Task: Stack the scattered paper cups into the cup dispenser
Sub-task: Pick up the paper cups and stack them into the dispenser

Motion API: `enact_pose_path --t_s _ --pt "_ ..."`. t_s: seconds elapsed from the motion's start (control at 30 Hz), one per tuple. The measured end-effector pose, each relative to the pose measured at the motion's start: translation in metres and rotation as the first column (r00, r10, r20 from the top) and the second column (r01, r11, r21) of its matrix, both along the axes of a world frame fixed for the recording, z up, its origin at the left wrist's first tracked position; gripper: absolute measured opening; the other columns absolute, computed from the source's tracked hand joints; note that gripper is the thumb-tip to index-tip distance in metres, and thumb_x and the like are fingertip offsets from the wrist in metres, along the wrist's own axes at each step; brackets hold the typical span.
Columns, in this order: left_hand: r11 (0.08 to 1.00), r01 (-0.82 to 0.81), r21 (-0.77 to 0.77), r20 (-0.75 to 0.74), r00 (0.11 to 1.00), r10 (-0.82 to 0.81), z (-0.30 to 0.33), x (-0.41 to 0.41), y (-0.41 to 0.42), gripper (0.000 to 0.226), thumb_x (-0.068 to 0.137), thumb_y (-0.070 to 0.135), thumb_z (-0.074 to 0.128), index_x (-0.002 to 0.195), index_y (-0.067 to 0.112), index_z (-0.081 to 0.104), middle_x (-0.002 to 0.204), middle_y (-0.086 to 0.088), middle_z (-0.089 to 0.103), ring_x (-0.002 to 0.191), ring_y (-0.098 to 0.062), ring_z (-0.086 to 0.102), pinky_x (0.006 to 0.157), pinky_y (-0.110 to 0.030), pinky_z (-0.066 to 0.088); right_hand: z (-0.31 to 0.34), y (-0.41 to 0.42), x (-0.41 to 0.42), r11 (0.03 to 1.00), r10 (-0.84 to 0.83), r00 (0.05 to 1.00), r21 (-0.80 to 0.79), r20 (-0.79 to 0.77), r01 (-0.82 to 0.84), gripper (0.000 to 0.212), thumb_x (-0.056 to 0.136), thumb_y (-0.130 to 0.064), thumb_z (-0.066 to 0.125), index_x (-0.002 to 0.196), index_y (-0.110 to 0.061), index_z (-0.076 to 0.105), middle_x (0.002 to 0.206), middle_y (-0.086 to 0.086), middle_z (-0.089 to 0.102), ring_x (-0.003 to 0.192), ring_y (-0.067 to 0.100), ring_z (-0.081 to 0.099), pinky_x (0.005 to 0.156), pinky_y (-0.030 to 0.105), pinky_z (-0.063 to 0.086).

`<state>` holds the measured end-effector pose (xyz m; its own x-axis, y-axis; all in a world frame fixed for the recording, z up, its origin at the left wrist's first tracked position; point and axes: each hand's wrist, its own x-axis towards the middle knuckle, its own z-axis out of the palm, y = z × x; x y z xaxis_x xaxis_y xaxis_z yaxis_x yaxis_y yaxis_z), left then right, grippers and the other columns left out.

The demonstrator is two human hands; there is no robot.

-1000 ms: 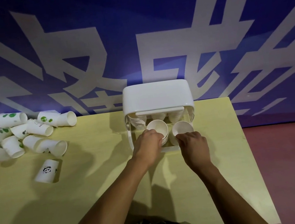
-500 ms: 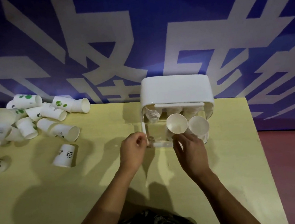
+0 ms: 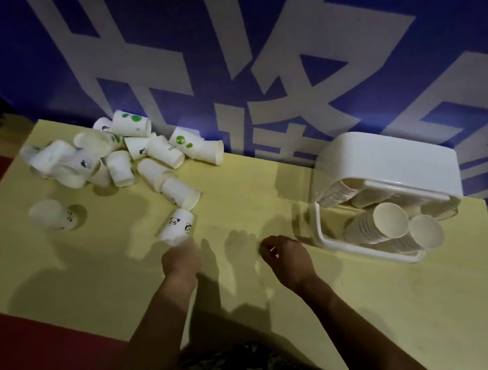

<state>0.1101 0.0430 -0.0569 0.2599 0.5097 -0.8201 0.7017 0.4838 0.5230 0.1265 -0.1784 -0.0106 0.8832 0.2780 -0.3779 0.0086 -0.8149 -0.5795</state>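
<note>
Yellow table [image 3: 267,181]: left hand [image 3: 181,261] reaches panda cup [image 3: 177,227], probably touching, grip unclear; right hand [image 3: 287,260] loosely curled, empty, left of dispenser [image 3: 391,173].

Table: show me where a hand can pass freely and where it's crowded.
Bare table lies between the scattered cups and the cup dispenser, and along the near edge left of the left hand. The far-left corner is crowded.

Two hands are seen — the left hand [image 3: 180,261] and the right hand [image 3: 287,260]. One cup dispenser [image 3: 391,170] is counted, with two cup stacks [image 3: 392,226] protruding from it. Roughly fifteen scattered paper cups [image 3: 126,160] are counted on one table [image 3: 253,190] — overlap prevents an exact figure.
</note>
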Motion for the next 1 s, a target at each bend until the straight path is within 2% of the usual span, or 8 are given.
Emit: enact_pose_path --t_s 0.07,0.13,0.3,0.53,0.73,0.87,0.93,1.0 --pt "0.995 -0.051 -0.084 0.025 0.998 0.054 -0.006 0.006 0.017 0.051 0.092 0.024 0.061 0.133 -0.003 0.049 0.126 -0.027 0.057 0.115 -0.04 0.058 0.091 -0.04 0.051 -0.005 0.029 0.009 0.999 -0.031 0.998 0.007 -0.05 0.031 0.021 0.096 -0.031 0.058 0.105 -0.017 0.071 0.1 0.001 0.072 0.088 0.019 0.065 0.079 0.035 0.054" --pt "0.985 -0.11 -0.133 0.027 0.993 0.114 -0.013 0.013 0.038 0.051 0.089 0.024 0.065 0.13 -0.004 0.051 0.099 -0.023 0.059 0.086 -0.036 0.06 0.078 -0.035 0.052 -0.01 0.058 0.02 0.994 -0.102 0.985 0.032 -0.136 0.108 0.02 0.095 -0.03 0.059 0.105 -0.018 0.072 0.1 0.0 0.073 0.089 0.017 0.066 0.082 0.034 0.054" --pt "0.982 -0.108 -0.155 -0.034 0.994 0.104 -0.027 0.03 0.083 0.018 0.09 0.019 0.064 0.08 0.009 0.052 0.066 -0.006 0.048 0.054 -0.018 0.045 0.049 -0.027 0.04 -0.027 0.129 0.049 0.876 -0.371 0.84 0.151 -0.397 0.458 0.015 0.09 -0.019 0.061 0.094 -0.012 0.074 0.09 0.01 0.072 0.078 0.019 0.061 0.075 0.036 0.052" --pt "0.995 -0.045 -0.088 -0.012 0.999 0.045 -0.026 0.043 0.129 0.026 0.087 0.014 0.066 0.066 0.009 0.052 0.071 -0.015 0.052 0.059 -0.025 0.05 0.058 -0.032 0.044 -0.059 0.208 0.103 0.696 -0.578 0.676 0.155 -0.458 0.701 0.026 0.088 -0.024 0.064 0.11 -0.009 0.066 0.095 0.006 0.063 0.083 0.021 0.055 0.076 0.038 0.049" --pt "0.977 -0.021 -0.212 0.035 0.999 0.029 -0.018 0.05 0.154 0.009 0.092 0.007 0.058 0.084 0.006 0.056 0.08 -0.012 0.058 0.066 -0.023 0.054 0.036 -0.015 0.041 -0.069 0.237 0.13 0.651 -0.637 0.639 0.144 -0.431 0.745 0.009 0.087 -0.016 0.063 0.087 -0.008 0.069 0.084 0.009 0.064 0.075 0.021 0.053 0.07 0.036 0.047" --pt "0.975 0.215 -0.05 0.138 0.969 -0.206 -0.013 0.056 0.151 0.011 0.089 0.013 0.058 0.087 0.002 0.06 0.085 -0.011 0.061 0.074 -0.026 0.055 0.051 -0.026 0.05 -0.054 0.22 0.117 0.621 -0.645 0.631 0.186 -0.431 0.761 0.019 0.085 -0.016 0.064 0.088 0.003 0.064 0.081 0.008 0.062 0.073 0.019 0.052 0.067 0.034 0.049" --pt "0.916 0.385 0.108 0.163 0.902 -0.399 -0.004 0.06 0.146 0.024 0.082 0.025 0.059 0.089 0.003 0.064 0.085 -0.008 0.063 0.08 -0.026 0.057 0.07 -0.041 0.053 -0.044 0.204 0.103 0.61 -0.651 0.641 0.223 -0.407 0.761 0.02 0.085 -0.017 0.064 0.089 0.002 0.064 0.081 0.005 0.063 0.074 0.017 0.054 0.07 0.034 0.053" --pt "0.832 0.496 0.248 0.16 0.826 -0.54 0.007 0.064 0.137 0.022 0.084 0.027 0.06 0.093 0.008 0.066 0.091 -0.005 0.067 0.085 -0.027 0.061 0.076 -0.04 0.054 -0.035 0.186 0.086 0.604 -0.676 0.643 0.23 -0.36 0.763 0.014 0.086 -0.018 0.064 0.087 -0.004 0.065 0.08 0.004 0.065 0.072 0.017 0.057 0.076 0.04 0.056"
